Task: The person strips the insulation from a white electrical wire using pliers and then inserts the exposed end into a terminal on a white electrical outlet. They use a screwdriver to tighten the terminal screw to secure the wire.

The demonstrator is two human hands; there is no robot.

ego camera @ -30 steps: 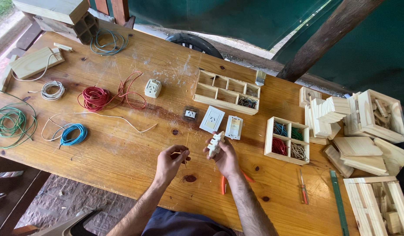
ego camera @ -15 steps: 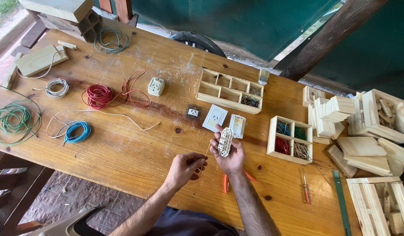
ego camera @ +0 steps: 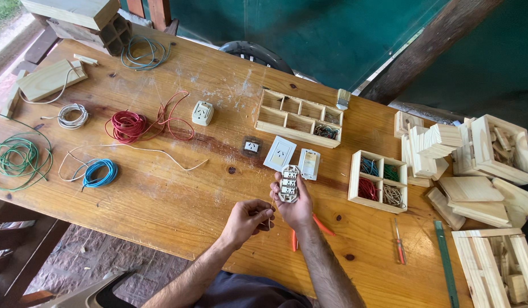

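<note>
Since the earlier frame the right hand (ego camera: pixel 295 208) has lifted the white socket module (ego camera: pixel 288 183) higher and turned it upright, and the left hand (ego camera: pixel 248 218) has drawn in close beside it; at the far left of the desk (ego camera: pixel 178 205) a green wire coil (ego camera: pixel 14 158) lies partly cut off by the frame edge; next come a small white coil (ego camera: pixel 72 116), a blue coil (ego camera: pixel 98 172) and a red coil (ego camera: pixel 127 125) with loose red strands trailing right; a white plug adapter (ego camera: pixel 202 113) sits beyond them; a dark square socket (ego camera: pixel 252 147) lies near the middle, its detail too small to make out; the left hand pinches a thin pale wire (ego camera: pixel 272 201), its grip narrow, fingertips closed on the strand, which runs up toward the module; the right hand has its grip wrapped round the lower part of the module, held above the near desk edge; orange-handled pliers (ego camera: pixel 320 226) are mostly hidden under that wrist; two white cover plates (ego camera: pixel 280 153) lie just behind the module; a long wooden divider tray (ego camera: pixel 298 117) stands farther back; a square wooden box (ego camera: pixel 378 181) holds blue, green, red and tan wire bundles; a small red screwdriver (ego camera: pixel 398 251) and a green strip (ego camera: pixel 446 263) lie right of it; stacked wooden blocks (ego camera: pixel 440 145) and crates fill the right edge, partly cut off
</note>
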